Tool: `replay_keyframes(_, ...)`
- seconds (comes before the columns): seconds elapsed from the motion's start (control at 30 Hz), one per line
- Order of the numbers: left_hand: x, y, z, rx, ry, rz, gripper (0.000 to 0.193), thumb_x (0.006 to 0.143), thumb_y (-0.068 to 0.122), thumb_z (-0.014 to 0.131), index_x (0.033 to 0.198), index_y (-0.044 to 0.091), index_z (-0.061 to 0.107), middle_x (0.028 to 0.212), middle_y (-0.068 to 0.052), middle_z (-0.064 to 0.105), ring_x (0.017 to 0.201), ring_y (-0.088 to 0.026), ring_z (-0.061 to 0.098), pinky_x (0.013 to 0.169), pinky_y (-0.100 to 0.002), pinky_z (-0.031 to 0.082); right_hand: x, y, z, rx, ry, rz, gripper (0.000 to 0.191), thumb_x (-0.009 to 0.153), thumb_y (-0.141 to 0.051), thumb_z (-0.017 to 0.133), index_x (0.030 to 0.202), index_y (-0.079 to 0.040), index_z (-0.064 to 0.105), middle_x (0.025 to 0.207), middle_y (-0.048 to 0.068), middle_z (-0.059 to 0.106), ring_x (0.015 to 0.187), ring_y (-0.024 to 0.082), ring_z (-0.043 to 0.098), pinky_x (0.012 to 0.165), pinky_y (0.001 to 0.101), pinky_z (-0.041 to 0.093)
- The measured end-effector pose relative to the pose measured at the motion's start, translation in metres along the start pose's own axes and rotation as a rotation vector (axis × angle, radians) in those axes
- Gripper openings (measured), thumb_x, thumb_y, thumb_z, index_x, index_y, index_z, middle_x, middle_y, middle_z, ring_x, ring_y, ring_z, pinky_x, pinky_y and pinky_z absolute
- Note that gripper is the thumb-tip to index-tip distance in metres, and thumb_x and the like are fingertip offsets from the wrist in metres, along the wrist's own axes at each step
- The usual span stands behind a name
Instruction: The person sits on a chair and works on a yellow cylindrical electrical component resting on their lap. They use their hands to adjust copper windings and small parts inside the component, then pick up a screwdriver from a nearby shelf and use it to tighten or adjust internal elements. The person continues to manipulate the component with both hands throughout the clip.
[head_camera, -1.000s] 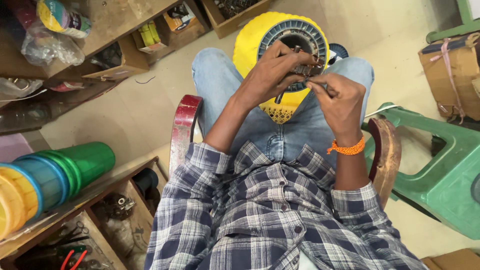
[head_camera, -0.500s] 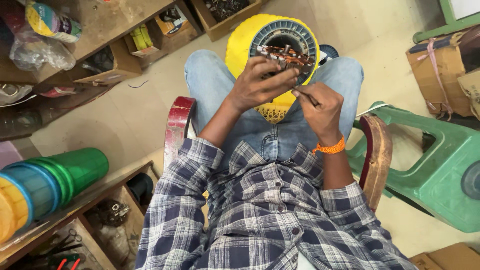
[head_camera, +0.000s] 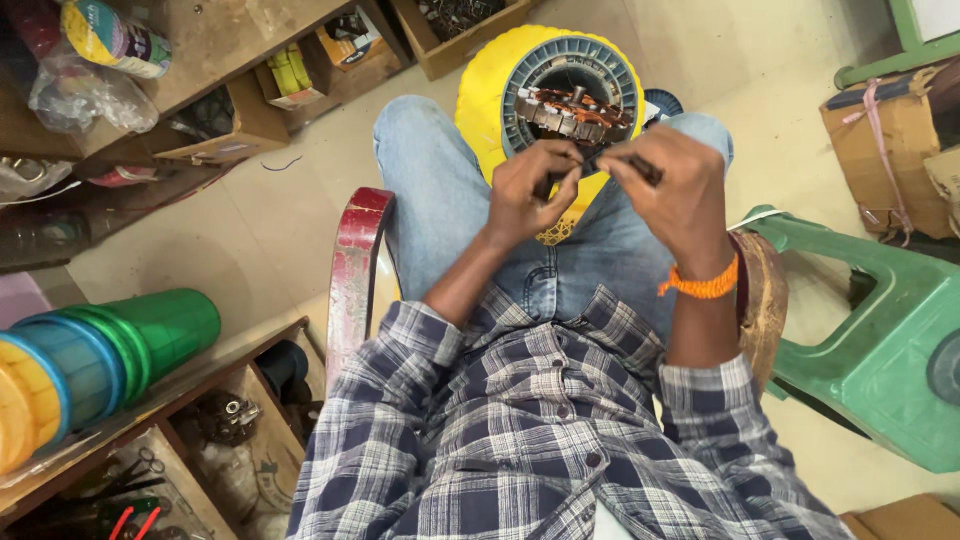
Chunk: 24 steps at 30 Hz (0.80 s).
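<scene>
A round motor stator with copper windings (head_camera: 575, 105) rests on a yellow round housing (head_camera: 485, 95) between my knees. My left hand (head_camera: 530, 190) and my right hand (head_camera: 675, 190) meet just below it, above my lap in blue jeans. Both pinch a thin dark tool or wire end (head_camera: 610, 160) that points toward the windings. An orange thread band (head_camera: 700, 285) circles my right wrist. I sit in a chair with a red armrest (head_camera: 355, 270). What exactly the fingers grip is partly hidden.
A green plastic stool (head_camera: 880, 330) stands at my right. Cardboard boxes (head_camera: 890, 150) sit at the far right. Wooden shelves with small boxes (head_camera: 240, 110) line the left. Stacked green, blue and yellow plastic tubs (head_camera: 100, 350) lie on a lower-left shelf above tools.
My left hand came off the stator's top and dropped to meet my right hand below it. The windings now show uncovered. The camera view shifted slightly.
</scene>
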<state>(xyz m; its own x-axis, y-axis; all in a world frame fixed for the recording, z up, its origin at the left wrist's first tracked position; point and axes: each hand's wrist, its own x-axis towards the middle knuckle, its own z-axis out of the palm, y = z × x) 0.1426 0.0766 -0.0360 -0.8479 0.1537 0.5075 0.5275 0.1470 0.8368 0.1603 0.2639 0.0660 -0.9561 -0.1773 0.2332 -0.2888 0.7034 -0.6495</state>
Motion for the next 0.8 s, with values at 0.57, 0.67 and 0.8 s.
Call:
replay_keyframes(0.57,-0.018,-0.007,0.042,-0.662,0.301,-0.638,0.006,0.1,0.005,0.067,0.101,-0.001,0.065,0.087,-0.001,0.07,0.081,-0.005,0.065,0.076,-0.021,0.051,0.051,0.024,0.032,0.303,0.072,0.191,0.007,0.099,-0.004,0.078,0.098,0.002,0.076,0.068,-0.003,0.058,0.062,0.0,0.046,0.055,0.0232,0.036)
replay_keyframes(0.67,-0.014,-0.004,0.039,-0.59,0.341,-0.673,0.007,0.098,0.006,0.068,0.099,-0.001,0.066,0.074,0.003,0.064,0.068,-0.004,0.059,0.066,-0.021,0.047,0.051,0.028,0.035,0.307,0.091,0.149,0.005,0.099,-0.001,0.076,0.098,0.003,0.075,0.072,-0.004,0.062,0.065,0.0,0.051,0.057,0.0219,0.04)
replay_keyframes(0.8,-0.011,-0.001,0.037,-0.542,0.333,-0.695,0.007,0.098,0.006,0.069,0.098,-0.001,0.068,0.067,0.008,0.054,0.06,0.0,0.045,0.056,-0.021,0.034,0.049,0.034,0.038,0.248,0.091,0.205,0.01,0.099,-0.004,0.08,0.095,0.003,0.075,0.064,-0.003,0.054,0.059,0.002,0.04,0.053,0.0239,0.032)
